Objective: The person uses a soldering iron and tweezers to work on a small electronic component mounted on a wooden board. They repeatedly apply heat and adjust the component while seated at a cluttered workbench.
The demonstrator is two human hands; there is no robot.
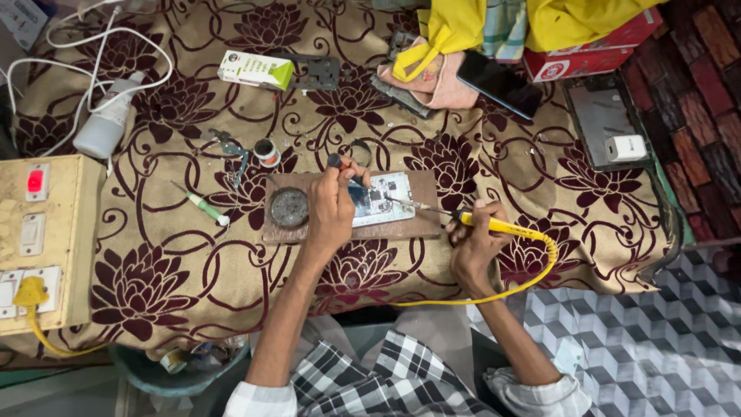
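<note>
One circuit board [380, 198] lay on one wooden block [421, 224], floral tablecloth [177, 255] beneath. Right hand [472, 245] fingers clamped one yellow soldering iron [494, 225]; left hand [332, 207] pinched a small dark piece over it.

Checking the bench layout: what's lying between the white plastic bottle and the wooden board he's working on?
In the head view, between the white bottle and the wooden board lie small pliers, a little round tin and a green-handled screwdriver, all on the patterned cloth.
</note>
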